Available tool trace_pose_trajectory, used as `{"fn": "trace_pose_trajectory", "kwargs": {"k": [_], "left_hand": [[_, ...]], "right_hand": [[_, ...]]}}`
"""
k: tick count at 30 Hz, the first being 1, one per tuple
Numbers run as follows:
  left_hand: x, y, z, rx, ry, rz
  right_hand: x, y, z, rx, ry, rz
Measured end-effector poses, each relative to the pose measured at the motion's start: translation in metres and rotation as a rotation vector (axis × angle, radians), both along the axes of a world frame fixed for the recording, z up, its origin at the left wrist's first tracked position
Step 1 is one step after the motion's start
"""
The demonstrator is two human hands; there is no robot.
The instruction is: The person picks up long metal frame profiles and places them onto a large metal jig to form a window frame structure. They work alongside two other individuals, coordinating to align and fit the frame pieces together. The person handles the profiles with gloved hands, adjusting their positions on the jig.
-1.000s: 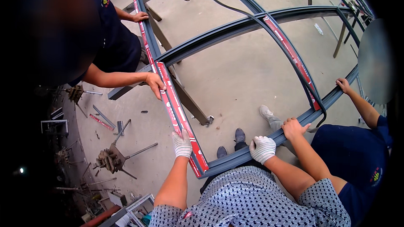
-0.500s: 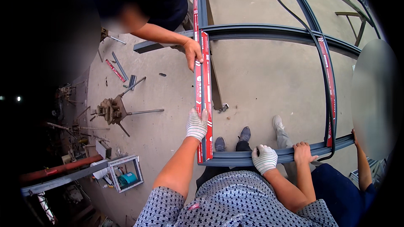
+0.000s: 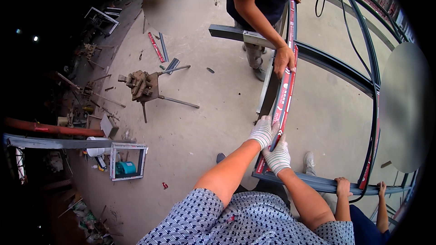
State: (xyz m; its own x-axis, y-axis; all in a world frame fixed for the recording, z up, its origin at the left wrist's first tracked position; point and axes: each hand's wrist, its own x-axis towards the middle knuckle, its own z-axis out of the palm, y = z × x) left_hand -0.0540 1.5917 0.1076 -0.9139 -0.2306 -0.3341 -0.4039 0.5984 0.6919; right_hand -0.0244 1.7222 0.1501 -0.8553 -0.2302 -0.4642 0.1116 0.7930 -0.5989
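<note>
A long dark-grey profile bar with red printed film (image 3: 284, 91) runs from the far co-worker down to my hands. It lies along the left side of a big dark-grey window frame (image 3: 295, 180). My left hand (image 3: 263, 132), in a striped white glove, is closed round the bar near its close end. Just below it, my right hand (image 3: 278, 156), gloved alike, is closed at the same bar end, close to the frame's near corner; its fingertips are partly hidden. The far co-worker's bare hand (image 3: 284, 61) rests on the bar farther up.
Another co-worker's hands (image 3: 344, 187) hold the frame's near rail at right. A black cable (image 3: 373, 127) hangs over the frame. At left stand a rusty metal stand with splayed legs (image 3: 144, 86) and a small white frame (image 3: 128, 177). Profile offcuts (image 3: 156, 47) lie on the floor.
My right hand has left the near rail and joined my left hand at the bar's close end. That end now sits skewed against the frame. The view has swung left.
</note>
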Motion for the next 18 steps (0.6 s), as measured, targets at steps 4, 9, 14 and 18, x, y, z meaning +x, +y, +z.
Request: {"fn": "trace_pose_trajectory", "kwargs": {"k": [4, 9, 14, 18], "left_hand": [[0.082, -0.067, -0.059, 0.143, 0.118, 0.006], [0.287, -0.241, -0.128, 0.109, -0.477, 0.301], [0.467, -0.367, -0.128, 0.144, -0.628, 0.973], [0.505, -0.424, -0.137, 0.471, -0.737, 1.251]], "right_hand": [[0.015, -0.027, -0.015, 0.189, 0.143, -0.174], [0.015, -0.036, -0.028, 0.352, 0.121, -0.261], [0.019, -0.045, -0.009, 0.379, 0.090, -0.352], [0.014, -0.059, -0.020, 0.456, 0.110, -0.377]]}}
